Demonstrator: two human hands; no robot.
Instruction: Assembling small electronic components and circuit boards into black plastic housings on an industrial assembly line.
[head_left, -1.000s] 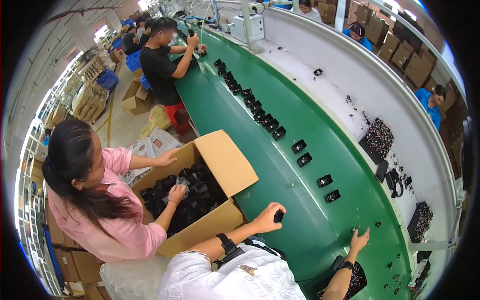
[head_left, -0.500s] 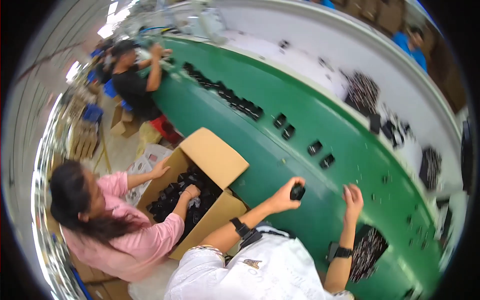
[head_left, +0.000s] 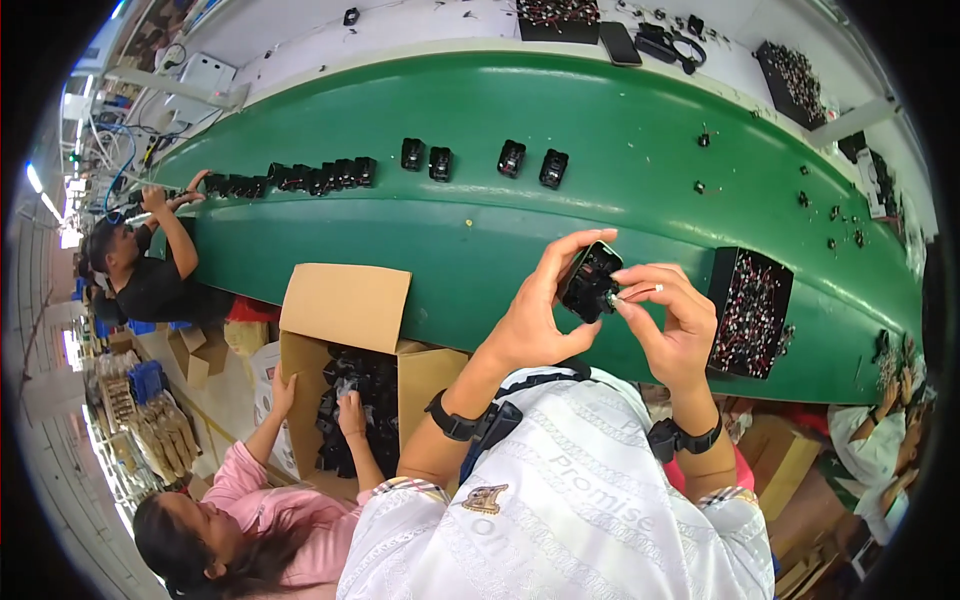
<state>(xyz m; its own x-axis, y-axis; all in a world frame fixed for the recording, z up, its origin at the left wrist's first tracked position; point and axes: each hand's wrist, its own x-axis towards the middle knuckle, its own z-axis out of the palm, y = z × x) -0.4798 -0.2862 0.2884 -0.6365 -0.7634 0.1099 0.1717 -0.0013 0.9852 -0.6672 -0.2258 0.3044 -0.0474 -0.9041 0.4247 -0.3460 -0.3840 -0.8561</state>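
My left hand (head_left: 530, 318) is closed around a black plastic housing (head_left: 590, 285), tilted with its hollow side partly toward me. My right hand (head_left: 672, 322) pinches a small wired part (head_left: 639, 291) between thumb and fingers, right against the housing. Reddish wires and a white connector stick out from that pinch; the part's body is mostly hidden by my fingertips. Just right of this hand, a black tray (head_left: 719, 290) full of small parts with red and white wires lies on the green work surface (head_left: 440, 95).
Several black housings (head_left: 511, 158) stand in a row along the green surface, stretching left toward a person in black (head_left: 150, 275). At my left, a person in pink (head_left: 290, 530) reaches into an open cardboard box (head_left: 345, 305) of black parts. Loose wired parts (head_left: 803, 199) lie at right.
My right hand has come from the right, without a visible part in it, to the housing and now pinches a wired part there. The view has turned to the right.
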